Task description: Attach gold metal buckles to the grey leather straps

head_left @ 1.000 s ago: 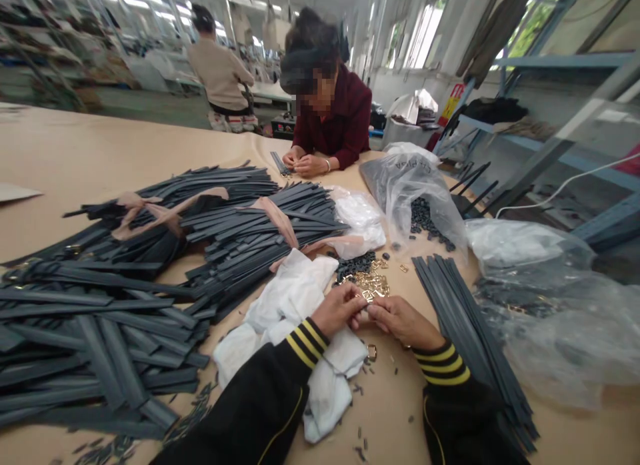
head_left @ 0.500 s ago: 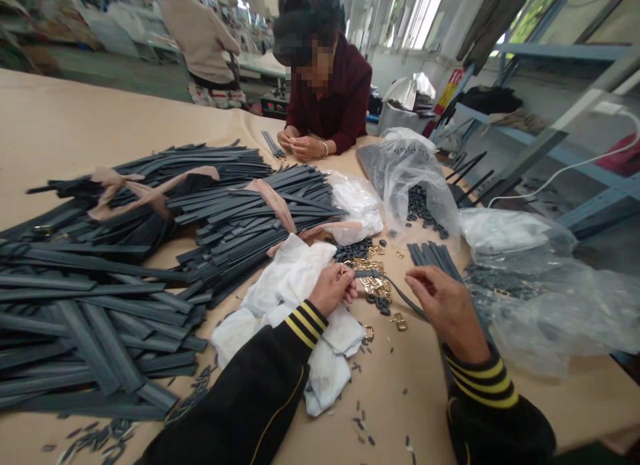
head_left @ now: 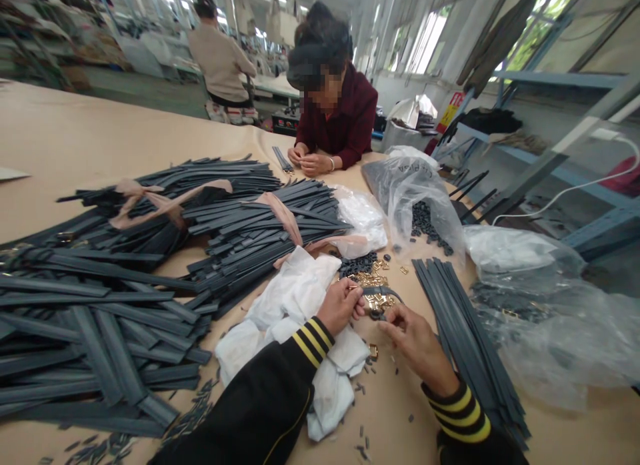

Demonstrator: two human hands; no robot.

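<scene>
Pinching a thin dark grey strap at frame centre, left hand closed on one end; right hand fingertips grip its looped part above small gold metal buckles.

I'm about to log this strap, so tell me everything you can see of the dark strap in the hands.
The dark strap is a narrow, grey-black band, leather-like, bent into a curved loop above the gold buckles. The left hand pinches one end; the right hand holds it lower down by the fingertips. Whether a buckle is threaded on cannot be told.
</scene>
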